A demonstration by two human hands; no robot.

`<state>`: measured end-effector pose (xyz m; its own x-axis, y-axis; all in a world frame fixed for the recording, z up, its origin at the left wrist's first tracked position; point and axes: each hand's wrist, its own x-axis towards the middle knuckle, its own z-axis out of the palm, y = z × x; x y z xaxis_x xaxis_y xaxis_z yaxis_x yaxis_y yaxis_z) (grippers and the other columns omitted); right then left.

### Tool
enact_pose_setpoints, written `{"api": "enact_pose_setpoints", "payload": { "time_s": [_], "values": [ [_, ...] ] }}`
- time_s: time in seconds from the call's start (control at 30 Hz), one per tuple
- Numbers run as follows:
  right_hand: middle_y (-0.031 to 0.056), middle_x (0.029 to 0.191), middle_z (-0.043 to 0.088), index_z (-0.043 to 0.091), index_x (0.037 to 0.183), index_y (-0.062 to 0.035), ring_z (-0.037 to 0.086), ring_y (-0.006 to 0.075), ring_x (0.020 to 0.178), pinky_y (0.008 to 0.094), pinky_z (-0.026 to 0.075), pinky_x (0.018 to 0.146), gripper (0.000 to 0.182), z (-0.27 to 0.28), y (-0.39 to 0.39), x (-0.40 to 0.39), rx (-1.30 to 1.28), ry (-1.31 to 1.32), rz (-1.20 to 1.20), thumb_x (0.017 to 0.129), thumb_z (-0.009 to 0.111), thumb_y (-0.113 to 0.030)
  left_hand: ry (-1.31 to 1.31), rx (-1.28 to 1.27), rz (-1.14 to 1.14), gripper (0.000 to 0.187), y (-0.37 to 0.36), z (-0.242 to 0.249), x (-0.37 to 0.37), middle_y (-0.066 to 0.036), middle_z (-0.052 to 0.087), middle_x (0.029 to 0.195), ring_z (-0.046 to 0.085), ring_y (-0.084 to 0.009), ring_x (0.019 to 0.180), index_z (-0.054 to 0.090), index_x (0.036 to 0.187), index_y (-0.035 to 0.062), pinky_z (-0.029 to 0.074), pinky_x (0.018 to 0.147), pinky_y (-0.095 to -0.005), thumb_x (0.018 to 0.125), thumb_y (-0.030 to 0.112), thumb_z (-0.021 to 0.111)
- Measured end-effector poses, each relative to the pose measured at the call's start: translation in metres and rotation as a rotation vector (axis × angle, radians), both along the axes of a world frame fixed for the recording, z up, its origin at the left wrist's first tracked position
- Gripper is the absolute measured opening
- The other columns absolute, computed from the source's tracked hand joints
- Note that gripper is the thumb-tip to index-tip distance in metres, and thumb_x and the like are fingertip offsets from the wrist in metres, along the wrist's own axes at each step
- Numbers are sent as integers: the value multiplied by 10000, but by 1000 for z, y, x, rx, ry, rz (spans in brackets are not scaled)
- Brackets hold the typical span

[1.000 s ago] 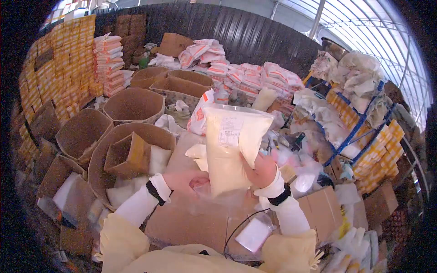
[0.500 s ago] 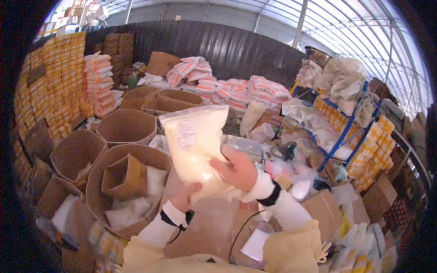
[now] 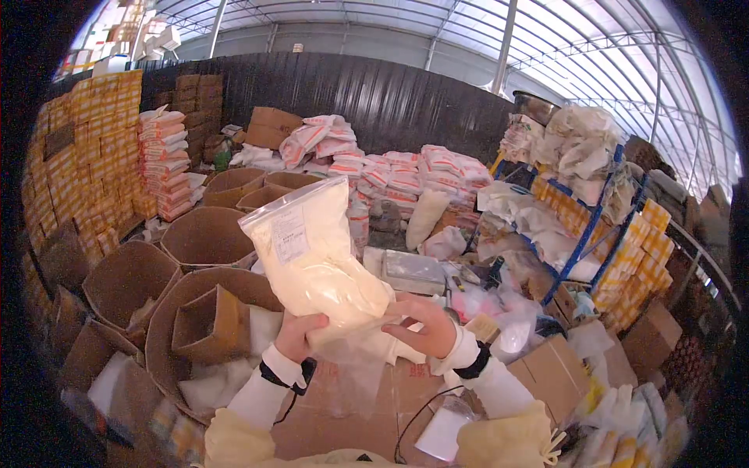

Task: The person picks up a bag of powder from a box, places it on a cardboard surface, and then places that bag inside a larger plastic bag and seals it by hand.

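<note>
A clear zip-top bag of pale powder (image 3: 331,269) is held up in front of me, tilted, with its sealed top toward the upper left. A printed white label (image 3: 290,235) is on its upper face. My left hand (image 3: 300,335) grips the lower left of the bag, thumb on the near side. At the bag's lower right corner, my right hand (image 3: 427,326) has its fingers and thumb closed around the edge. Below the bag, thin clear plastic (image 3: 355,382) shows over a cardboard surface (image 3: 328,425). Both wrists wear black bands.
Round cardboard drums (image 3: 207,234) stand to the left, one holding a cardboard box (image 3: 207,327). A flat metal-topped scale (image 3: 413,271) lies beyond my hands. Loose plastic bags (image 3: 511,312) and a carton (image 3: 550,374) are at right, near a blue-framed rack (image 3: 597,222). Stacked sacks (image 3: 452,168) line the back.
The bag has moved left and down and tilted further left. My right hand has slid from the bag's right side to its lower right corner. The view has shifted slightly.
</note>
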<state>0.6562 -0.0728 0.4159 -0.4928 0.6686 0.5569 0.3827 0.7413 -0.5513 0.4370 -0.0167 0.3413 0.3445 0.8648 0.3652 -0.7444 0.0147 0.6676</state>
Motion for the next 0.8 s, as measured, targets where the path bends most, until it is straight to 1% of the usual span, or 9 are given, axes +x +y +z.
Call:
{"api": "enact_pose_setpoints", "payload": {
  "time_s": [0.13, 0.23, 0.33, 0.43, 0.53, 0.63, 0.7, 0.73, 0.8],
  "values": [
    [81, 965, 569, 559, 964, -70, 590, 172, 759, 232, 484, 586, 241, 0, 9, 7, 145, -114, 27, 735, 621, -25, 26, 47, 32, 486, -9, 10, 3, -121, 552, 1032, 541, -222, 954, 448, 1113, -20, 440, 817, -311, 639, 4, 550],
    [81, 906, 577, 555, 964, -64, 593, 179, 718, 240, 489, 567, 216, 8, 6, 2, 60, -178, -114, 756, 611, -70, -22, -41, -20, 480, -4, 1, 7, -121, 546, 1043, 536, -222, 963, 440, 1116, -21, 441, 816, -308, 647, -13, 544],
    [78, 865, 579, 555, 961, -57, 591, 189, 730, 246, 495, 558, 206, 14, 7, 5, 80, -310, -150, 765, 604, -100, 31, -6, 7, 490, -3, -4, 3, -122, 532, 1068, 529, -232, 975, 426, 1130, -13, 444, 827, -321, 653, -15, 540],
    [84, 878, 568, 561, 942, -50, 585, 205, 734, 253, 498, 557, 199, 25, 7, 9, 82, -442, 3, 760, 609, -114, -12, 6, 41, 505, -11, -2, 6, -122, 524, 1084, 529, -238, 977, 417, 1142, 3, 449, 830, -332, 653, -21, 542],
    [82, 887, 557, 567, 914, -48, 576, 203, 731, 258, 493, 545, 171, 22, 0, 11, 205, -366, 35, 759, 607, -107, -109, 35, -1, 515, -15, 4, 5, -123, 522, 1088, 525, -247, 986, 416, 1147, 20, 449, 832, -349, 649, -40, 534],
    [88, 891, 545, 569, 886, -57, 571, 228, 719, 290, 482, 563, 137, 15, 4, 18, 189, -371, 73, 762, 601, -106, -12, 12, -1, 638, -14, 5, -2, -145, 492, 1139, 500, -295, 1036, 349, 1210, 21, 408, 899, -402, 619, 59, 588],
    [98, 888, 544, 560, 832, -71, 560, 270, 756, 333, 464, 635, 97, 27, -4, 18, 162, -434, 90, 763, 580, -137, 213, 121, 120, 631, 7, -25, -12, -142, 494, 1137, 500, -295, 1036, 361, 1203, 21, 409, 898, -401, 613, 40, 586],
    [103, 887, 543, 556, 805, -78, 555, 291, 774, 354, 456, 671, 86, 34, -7, 18, 149, -465, 98, 764, 569, -153, 256, 136, 125, 627, 9, -27, -13, -140, 497, 1132, 501, -293, 1034, 370, 1197, 20, 410, 896, -401, 611, 33, 594],
    [90, 881, 546, 565, 829, -76, 560, 282, 756, 339, 456, 655, 92, 44, -7, 20, 162, -509, 113, 759, 588, -130, 270, 126, 84, 618, 6, -18, -18, -137, 507, 1120, 504, -287, 1026, 393, 1184, 21, 415, 889, -402, 608, 24, 617]
  ]
}}
